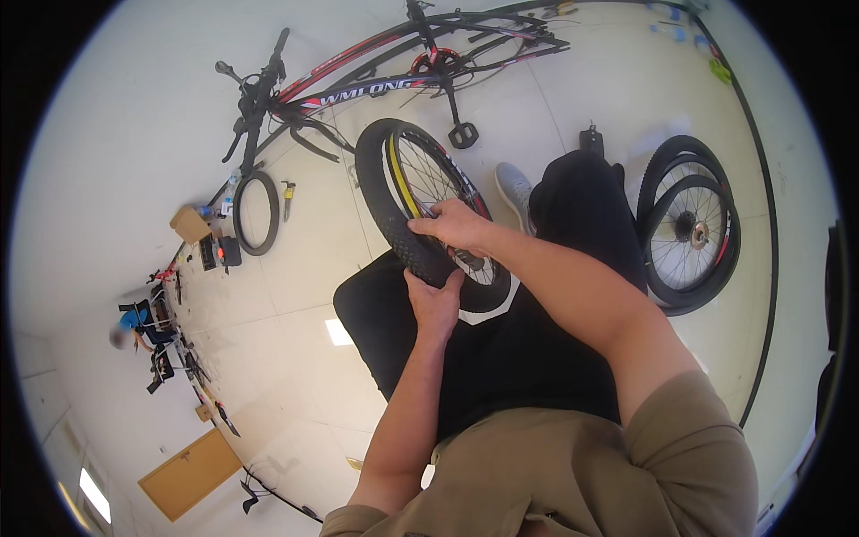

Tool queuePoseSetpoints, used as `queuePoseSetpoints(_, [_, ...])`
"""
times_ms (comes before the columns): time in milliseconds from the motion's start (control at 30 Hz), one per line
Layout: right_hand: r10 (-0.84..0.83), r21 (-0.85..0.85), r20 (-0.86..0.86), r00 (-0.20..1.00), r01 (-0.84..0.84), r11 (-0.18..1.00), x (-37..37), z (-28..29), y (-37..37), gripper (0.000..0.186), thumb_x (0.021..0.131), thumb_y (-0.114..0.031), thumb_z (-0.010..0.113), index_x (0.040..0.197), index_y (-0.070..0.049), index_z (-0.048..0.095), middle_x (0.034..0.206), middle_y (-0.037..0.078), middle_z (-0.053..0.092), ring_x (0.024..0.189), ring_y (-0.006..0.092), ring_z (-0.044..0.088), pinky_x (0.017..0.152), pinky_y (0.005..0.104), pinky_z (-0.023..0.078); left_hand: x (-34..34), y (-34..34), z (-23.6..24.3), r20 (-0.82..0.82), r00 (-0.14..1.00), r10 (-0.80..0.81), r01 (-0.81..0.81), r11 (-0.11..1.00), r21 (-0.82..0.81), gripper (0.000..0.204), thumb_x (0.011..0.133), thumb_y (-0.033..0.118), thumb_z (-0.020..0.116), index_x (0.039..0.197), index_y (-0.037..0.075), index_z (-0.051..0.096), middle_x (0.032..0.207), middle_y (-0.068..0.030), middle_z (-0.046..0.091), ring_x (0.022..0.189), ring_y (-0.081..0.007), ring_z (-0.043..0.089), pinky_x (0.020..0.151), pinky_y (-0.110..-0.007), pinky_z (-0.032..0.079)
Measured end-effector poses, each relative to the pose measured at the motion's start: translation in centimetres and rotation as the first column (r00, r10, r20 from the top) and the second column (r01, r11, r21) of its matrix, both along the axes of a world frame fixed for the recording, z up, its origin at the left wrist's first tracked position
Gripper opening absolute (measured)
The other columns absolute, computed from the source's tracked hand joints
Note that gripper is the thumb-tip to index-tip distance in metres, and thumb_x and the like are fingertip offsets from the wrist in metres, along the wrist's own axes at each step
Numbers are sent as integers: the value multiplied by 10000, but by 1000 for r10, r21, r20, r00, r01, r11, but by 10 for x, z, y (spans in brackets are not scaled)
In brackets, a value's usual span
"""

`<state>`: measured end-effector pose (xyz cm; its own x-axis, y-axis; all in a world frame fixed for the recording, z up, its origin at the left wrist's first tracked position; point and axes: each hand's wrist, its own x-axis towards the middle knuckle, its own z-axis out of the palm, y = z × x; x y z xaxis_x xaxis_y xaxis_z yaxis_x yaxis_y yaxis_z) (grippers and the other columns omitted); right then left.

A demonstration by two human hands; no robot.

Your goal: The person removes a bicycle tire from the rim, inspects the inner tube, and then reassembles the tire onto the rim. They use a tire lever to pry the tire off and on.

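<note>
A bicycle wheel with a knobby black tire (374,183) stands tilted between my knees. A yellow rim strip (397,174) shows in a gap between the tire and the spoked black rim (429,143) on the upper left side. My right hand (455,225) is closed on the tire's near edge beside that strip, thumb on the tread. Lower down, my left hand (434,302) grips the tire from below, its thumb pointing up along the sidewall. Part of the wheel's hub is hidden behind my right hand.
A bicycle frame (358,89) without wheels lies ahead by the wall. On the right, another wheel (693,228) and a tire lie stacked on the floor. At left are a loose tire (257,213), a yellow-black tool (287,199) and a cardboard box (189,225). A person (134,324) sits far left.
</note>
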<state>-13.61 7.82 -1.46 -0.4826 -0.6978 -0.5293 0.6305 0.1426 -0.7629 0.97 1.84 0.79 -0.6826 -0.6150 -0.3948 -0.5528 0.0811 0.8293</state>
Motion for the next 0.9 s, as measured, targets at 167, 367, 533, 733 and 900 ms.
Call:
queuePoseSetpoints(167, [7, 21, -21, 1000, -7, 1000, 0, -6, -1, 423, 867, -345, 761, 1026, 43, 709, 771, 83, 650, 591, 161, 576, 477, 317, 433, -1, 3, 2, -44, 999, 15, -13, 999, 50, 594, 797, -7, 762, 1286, 0, 426, 1186, -102, 585, 1068, -184, 601, 959, -319, 489])
queuePoseSetpoints(367, [-150, 44, 34, 988, 149, 988, 4, -4, -1, 432, 849, -359, 769, 1021, 29, 691, 725, 63, 626, 557, 162, 561, 464, 319, 430, -4, -7, 2, -42, 999, -3, 5, 998, 59, 603, 788, -28, 752, 1293, 2, 425, 1196, -104, 589, 1072, -193, 606, 972, -325, 484])
queuePoseSetpoints(533, [-171, 154, -93, 981, 184, 971, 4, 0, 13, 407, 835, -372, 759, 936, 14, 677, 701, 51, 615, 550, 146, 555, 459, 310, 429, -7, -28, -1, -43, 999, -28, 28, 1000, 14, 578, 780, -38, 745, 1276, -3, 451, 1164, -103, 612, 1041, -197, 621, 949, -327, 498])
queuePoseSetpoints(733, [56, 52, -46, 997, -53, 997, 26, -6, 19, 431, 893, -395, 705, 1080, -6, 701, 761, 57, 610, 586, 145, 549, 481, 314, 435, 1, -27, 1, -94, 995, 15, -14, 1000, 16, 534, 752, -49, 744, 1222, -6, 494, 1104, -100, 639, 961, -176, 646, 873, -314, 532])
queuePoseSetpoints(900, [78, 25, 109, 991, -81, 996, 25, 2, 27, 361, 937, -358, 696, 1088, -30, 687, 890, 54, 634, 705, 154, 565, 559, 324, 462, 2, -24, 1, -162, 987, -14, 27, 997, 78, 525, 755, -10, 763, 1211, 1, 504, 1057, -97, 656, 909, -182, 661, 822, -321, 554])
